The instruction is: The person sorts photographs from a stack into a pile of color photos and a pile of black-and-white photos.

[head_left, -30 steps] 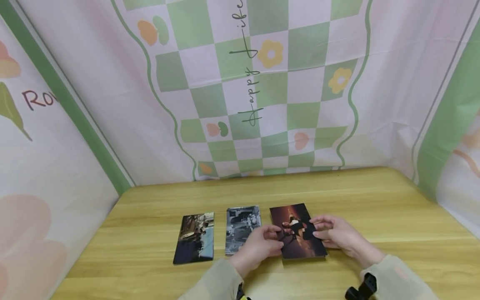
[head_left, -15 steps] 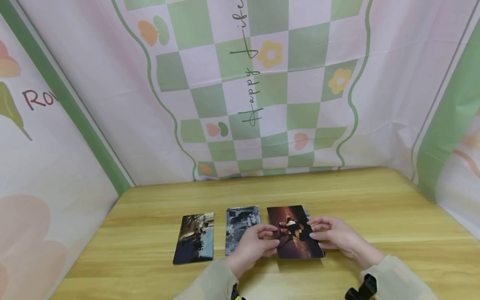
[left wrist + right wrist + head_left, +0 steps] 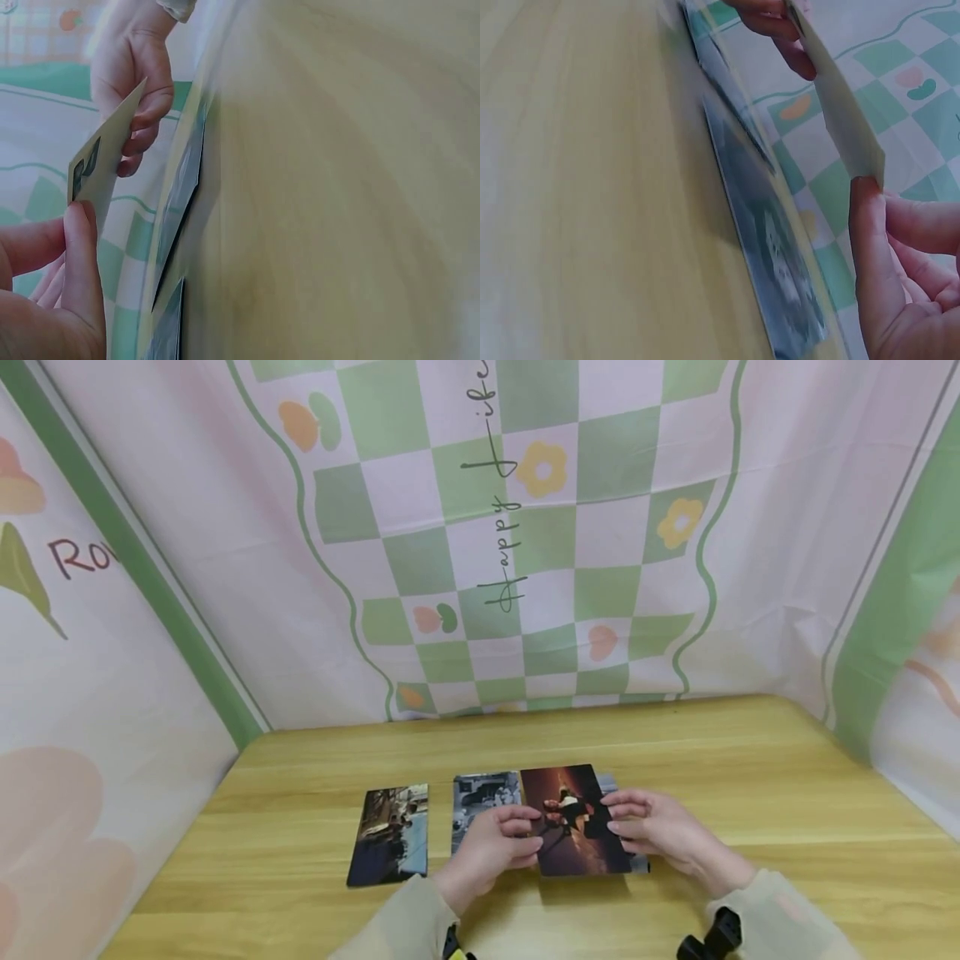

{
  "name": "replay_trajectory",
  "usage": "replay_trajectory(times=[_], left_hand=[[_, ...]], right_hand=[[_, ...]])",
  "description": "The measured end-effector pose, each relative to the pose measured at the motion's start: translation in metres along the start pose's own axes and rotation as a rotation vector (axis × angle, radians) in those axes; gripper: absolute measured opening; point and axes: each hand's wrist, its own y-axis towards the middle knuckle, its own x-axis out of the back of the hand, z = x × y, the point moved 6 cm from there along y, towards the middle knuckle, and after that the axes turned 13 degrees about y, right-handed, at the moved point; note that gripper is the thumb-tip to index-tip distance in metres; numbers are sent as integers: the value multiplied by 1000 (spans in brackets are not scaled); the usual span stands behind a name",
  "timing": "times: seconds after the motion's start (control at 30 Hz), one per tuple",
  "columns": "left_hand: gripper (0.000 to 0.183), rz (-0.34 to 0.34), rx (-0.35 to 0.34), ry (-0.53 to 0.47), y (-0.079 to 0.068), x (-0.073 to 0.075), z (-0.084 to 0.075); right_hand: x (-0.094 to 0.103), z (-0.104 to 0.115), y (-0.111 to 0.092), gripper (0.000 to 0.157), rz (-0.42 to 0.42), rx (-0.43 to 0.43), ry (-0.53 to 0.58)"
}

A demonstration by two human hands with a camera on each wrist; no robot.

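Observation:
Both hands hold a dark red-brown photo card [image 3: 573,822] between them, raised off the table. My left hand [image 3: 483,852] pinches its left edge between thumb and fingers. At the opposite edge, my right hand [image 3: 663,833] pinches it the same way. The card's pale back [image 3: 844,112] faces down in the right wrist view. Partly hidden beneath it lies a greyish photo card [image 3: 761,247]. A black-and-white photo card [image 3: 480,793] lies to the left, partly covered by my left hand. Farther left is a photo card [image 3: 393,835] with a dark and light-blue picture.
The cards lie in a row on a wood-grain table [image 3: 300,827]. A printed green-and-white checked curtain [image 3: 502,543] hangs behind its back edge, with more fabric at both sides. A dark wrist device [image 3: 708,935] sits at the right sleeve.
Both hands have carried the red-brown card to the left, uncovering part of the greyish card on the right and bringing it to the edge of the black-and-white card.

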Motion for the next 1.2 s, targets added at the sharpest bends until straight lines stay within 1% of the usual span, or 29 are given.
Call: replay_trajectory(times=[0.1,0.3,0.5,0.77,0.93,1.07,1.2], left_hand=[[36,-3,17,13,-1,5,3],[36,15,23,16,-4,15,4],[35,-4,33,33,-7,23,7],[35,4,43,44,-10,36,14],[36,1,47,51,-14,48,19],[35,5,60,69,-17,58,22],[35,-3,65,96,-19,69,27]], right_hand=[[-6,2,2,48,6,-4,20],[-16,5,4,45,15,-11,59],[-26,4,7,43,16,-11,57],[-41,2,14,40,3,-25,52],[-53,1,20,38,-25,-40,43],[-63,0,25,37,-27,-41,45],[-75,-2,29,37,-25,-28,72]])
